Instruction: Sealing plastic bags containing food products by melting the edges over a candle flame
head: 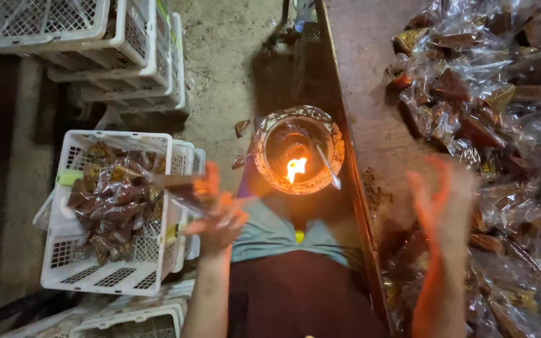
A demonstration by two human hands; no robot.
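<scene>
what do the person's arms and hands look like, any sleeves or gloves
Both arms are bare as far as the picture shows, with no sleeves in view. The left hand and the right hand wear no gloves. No watch, band or ring shows, though both hands are blurred, so small items could be missed.

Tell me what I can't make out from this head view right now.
- Left hand: motion-blurred; its packet is a smear.
- Right hand: blurred; whether it holds anything is unclear.
- Bowl: flame glare hides the contents.
- Packet pile: cut by right edge.
</scene>
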